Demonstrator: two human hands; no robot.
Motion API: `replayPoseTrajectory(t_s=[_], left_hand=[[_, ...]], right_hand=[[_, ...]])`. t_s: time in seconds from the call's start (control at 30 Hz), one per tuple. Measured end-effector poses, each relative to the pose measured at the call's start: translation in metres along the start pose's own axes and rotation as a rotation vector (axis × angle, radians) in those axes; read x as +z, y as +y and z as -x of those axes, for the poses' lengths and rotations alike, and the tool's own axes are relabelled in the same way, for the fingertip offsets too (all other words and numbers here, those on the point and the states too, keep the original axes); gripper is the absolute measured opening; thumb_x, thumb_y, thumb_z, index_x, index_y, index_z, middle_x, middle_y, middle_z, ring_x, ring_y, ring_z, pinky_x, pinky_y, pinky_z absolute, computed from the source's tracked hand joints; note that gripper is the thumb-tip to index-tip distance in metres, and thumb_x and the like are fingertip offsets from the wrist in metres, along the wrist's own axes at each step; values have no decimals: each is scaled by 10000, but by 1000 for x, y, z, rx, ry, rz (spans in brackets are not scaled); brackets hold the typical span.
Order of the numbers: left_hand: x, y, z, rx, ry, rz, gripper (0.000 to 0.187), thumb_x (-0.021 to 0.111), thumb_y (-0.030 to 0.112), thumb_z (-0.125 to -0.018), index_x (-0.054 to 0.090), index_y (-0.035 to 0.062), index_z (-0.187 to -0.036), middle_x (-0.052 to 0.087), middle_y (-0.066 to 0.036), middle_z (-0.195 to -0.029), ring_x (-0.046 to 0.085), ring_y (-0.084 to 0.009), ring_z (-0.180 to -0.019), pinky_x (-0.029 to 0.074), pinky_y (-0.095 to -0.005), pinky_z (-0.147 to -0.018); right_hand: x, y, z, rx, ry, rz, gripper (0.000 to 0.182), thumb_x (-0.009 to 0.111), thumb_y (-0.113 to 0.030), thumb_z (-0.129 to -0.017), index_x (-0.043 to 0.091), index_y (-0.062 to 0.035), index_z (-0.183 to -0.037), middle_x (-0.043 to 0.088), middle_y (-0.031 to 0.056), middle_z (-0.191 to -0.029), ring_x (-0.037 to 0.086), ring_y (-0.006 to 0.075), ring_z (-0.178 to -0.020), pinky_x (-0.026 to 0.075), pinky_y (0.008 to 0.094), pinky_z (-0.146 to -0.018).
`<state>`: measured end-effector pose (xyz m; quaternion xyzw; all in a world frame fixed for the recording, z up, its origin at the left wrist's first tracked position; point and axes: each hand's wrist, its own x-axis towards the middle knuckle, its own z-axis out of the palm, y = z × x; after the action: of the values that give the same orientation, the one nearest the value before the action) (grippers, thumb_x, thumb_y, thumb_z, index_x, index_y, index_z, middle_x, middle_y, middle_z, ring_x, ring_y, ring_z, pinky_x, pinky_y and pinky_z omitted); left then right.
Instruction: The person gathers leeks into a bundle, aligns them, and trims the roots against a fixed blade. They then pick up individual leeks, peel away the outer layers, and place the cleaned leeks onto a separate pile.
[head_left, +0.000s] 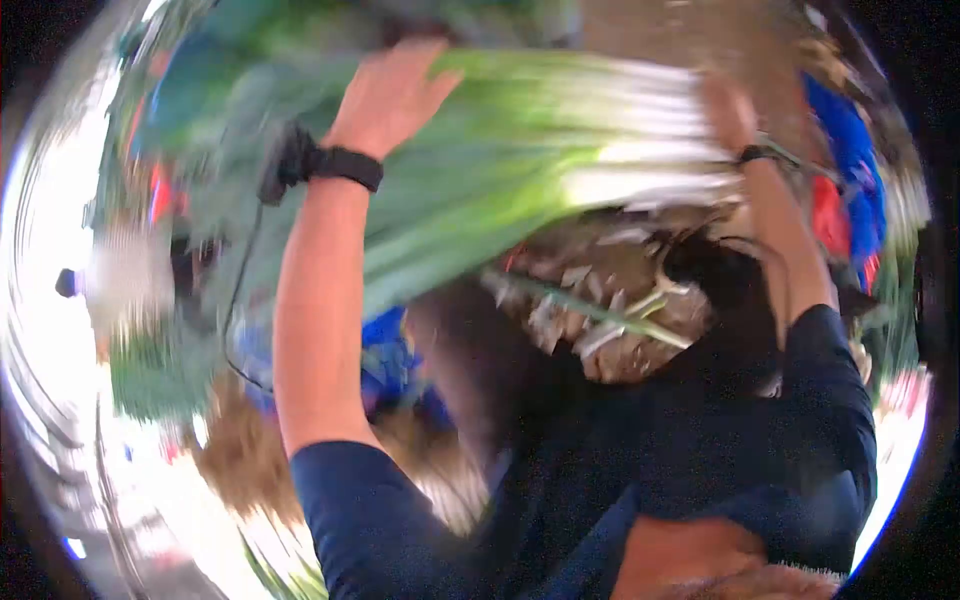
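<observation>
A big bundle of long green onions (520,130) lies across in front of me, blurred by motion. Its green leaves spread to the left and its white ends point right. My left hand (392,98) rests on the leafy part, fingers outstretched and thumb apart. At the white ends is my right hand (728,112), pressed against or around them; its fingers are smeared and partly hidden. Both wrists wear black straps, and a cable runs down from the left one.
Between my legs, the brown ground (640,365) carries peeled scraps and a loose onion stalk (655,325). Blue material (850,150) with red beside it lies at the right; more blue material (390,350) shows below my left forearm. Further greens are blurred at the left.
</observation>
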<state>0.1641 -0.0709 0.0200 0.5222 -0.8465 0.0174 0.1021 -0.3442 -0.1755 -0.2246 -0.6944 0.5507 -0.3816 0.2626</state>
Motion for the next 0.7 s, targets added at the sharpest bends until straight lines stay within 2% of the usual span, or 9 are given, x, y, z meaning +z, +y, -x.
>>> replayPoseTrajectory(t_s=[0.03, 0.07, 0.17, 0.33, 0.43, 0.47, 0.53, 0.57, 0.7], left_hand=[[-29, 16, 39, -49, 17, 26, 422, 592, 336, -947, 604, 15, -1221, 635, -181, -1230, 590, -396, -1124, 477, -444, -965], [-62, 34, 88, -88, 55, 39, 391, 605, 292, -941, 607, 10, -1211, 644, -181, -1206, 600, -384, -1113, 478, -424, -958], [-114, 94, 251, -364, 155, 125, 316, 629, 157, -929, 602, -8, -1198, 665, -167, -1138, 635, -322, -1054, 481, -366, -927], [-42, 211, 566, -1605, 710, 228, 243, 611, 133, -952, 632, -79, -1068, 685, -133, -933, 640, -193, -888, 508, -316, -818], [41, 318, 678, -2155, 984, 312, 243, 548, 158, -923, 655, -38, -827, 640, -89, -707, 580, -157, -635, 473, -290, -591], [81, 354, 726, -2191, 396, 113, 261, 542, 149, -876, 648, -21, -710, 623, -92, -647, 555, -165, -581, 458, -322, -558], [169, 422, 777, -2226, 857, 404, 277, 575, 209, -850, 641, -16, -703, 664, -148, -697, 608, -232, -614, 452, -403, -586], [161, 437, 755, -2203, 394, 342, 240, 576, 196, -846, 654, -15, -763, 676, -193, -783, 636, -338, -694, 470, -441, -639], [265, 493, 782, -2127, 262, 578, 213, 568, 172, -839, 665, -17, -842, 672, -230, -886, 626, -423, -803, 478, -482, -712]], right_hand=[[-5, 69, -24, -415, -90, 438, 375, 467, -235, -1015, 578, -23, -1304, 607, 148, -1313, 566, 294, -1209, 409, 383, -1055], [-4, 20, -20, 63, -189, 226, 394, 436, -230, -1027, 533, -28, -1351, 558, 149, -1375, 531, 292, -1258, 378, 378, -1093], [-16, 10, -32, -50, -280, 501, 516, 481, -309, -986, 426, -90, -1450, 410, 143, -1502, 377, 337, -1379, 304, 419, -1144], [-55, 35, -62, -647, -152, 1090, 455, 387, -183, -1007, 431, -52, -1441, 484, 171, -1438, 464, 324, -1311, 357, 393, -1107], [-66, -26, -47, -304, -314, 1447, 588, 515, -270, -958, 353, -65, -1484, 501, 212, -1391, 470, 383, -1289, 382, 421, -1090], [-85, 1, -61, -585, -241, 1603, 575, 517, -230, -947, 364, -77, -1479, 534, 218, -1336, 507, 372, -1240, 410, 424, -1061], [-90, -19, -57, -899, -153, 1758, 567, 519, -190, -935, 375, -90, -1475, 568, 225, -1281, 545, 361, -1190, 438, 427, -1032], [-81, -61, -34, -715, -200, 1604, 576, 519, -132, -918, 380, -100, -1476, 563, 201, -1309, 546, 347, -1200, 450, 430, -1021], [-98, -90, -29, -311, -233, 1202, 641, 548, -27, -882, 377, -124, -1492, 535, 160, -1392, 581, 337, -1184, 511, 425, -976]])
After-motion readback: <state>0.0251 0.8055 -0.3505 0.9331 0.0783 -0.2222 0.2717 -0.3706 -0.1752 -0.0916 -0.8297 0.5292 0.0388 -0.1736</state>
